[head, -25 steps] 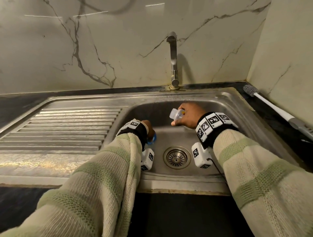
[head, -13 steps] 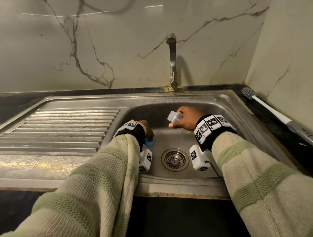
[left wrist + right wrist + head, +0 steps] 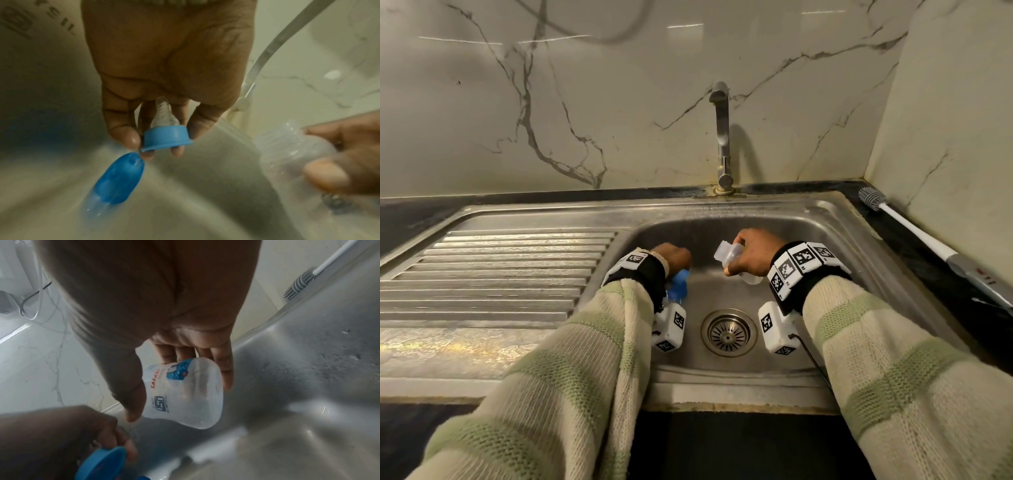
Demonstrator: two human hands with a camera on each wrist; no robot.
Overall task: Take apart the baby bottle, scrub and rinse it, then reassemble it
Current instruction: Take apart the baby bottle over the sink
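Both hands are low inside the steel sink (image 3: 835, 219). My left hand (image 3: 162, 146) pinches the blue screw collar (image 3: 167, 139) by its rim, with the clear nipple (image 3: 163, 115) still seated in it and pointing toward the palm. Just under those fingers a blue cap (image 3: 117, 178) lies on the sink floor. My right hand (image 3: 750, 253) grips the clear bottle body (image 3: 185, 394), thumb on one side and fingers on the other. The bottle (image 3: 729, 255) is tilted, its open threaded neck (image 3: 283, 139) aimed up and left toward the left hand (image 3: 671, 258). A gap separates the two parts.
The tap (image 3: 720, 137) stands at the back above the basin, with no water running. The drain strainer (image 3: 727, 332) sits between my wrists. A grey-headed bottle brush (image 3: 873, 198) lies on the dark counter at the right. A ribbed drainboard (image 3: 500, 267) extends to the left.
Both hands keep their holds and stay in nearly the same places in the basin. The head view has shifted slightly.
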